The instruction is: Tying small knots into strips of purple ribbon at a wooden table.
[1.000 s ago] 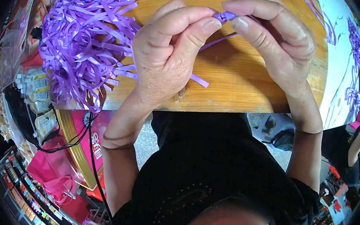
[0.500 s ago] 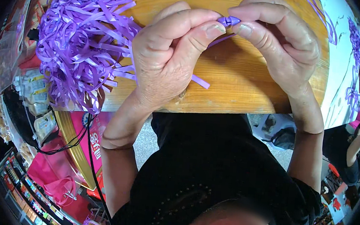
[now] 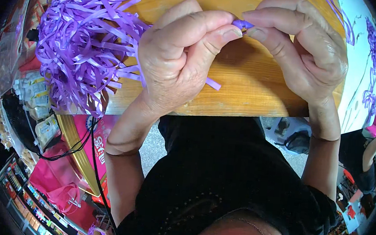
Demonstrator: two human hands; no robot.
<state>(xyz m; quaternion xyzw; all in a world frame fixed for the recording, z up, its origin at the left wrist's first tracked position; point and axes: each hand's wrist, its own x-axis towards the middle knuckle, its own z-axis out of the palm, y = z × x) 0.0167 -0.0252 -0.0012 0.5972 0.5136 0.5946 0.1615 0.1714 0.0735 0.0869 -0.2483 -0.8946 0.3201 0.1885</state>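
Wooden tabletop (image 3: 252,87); purple ribbon heap (image 3: 88,43) at left. Folded purple ribbon (image 3: 242,24), above the wood, long axis roughly left-right: left hand (image 3: 175,59) fingers pinched on its left end, right hand (image 3: 310,54) fingers on its right; neither nearer.

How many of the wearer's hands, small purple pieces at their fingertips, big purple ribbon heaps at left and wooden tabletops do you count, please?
Hands (left hand, right hand): 2
Small purple piece: 1
Big purple ribbon heap: 1
Wooden tabletop: 1
Total: 5
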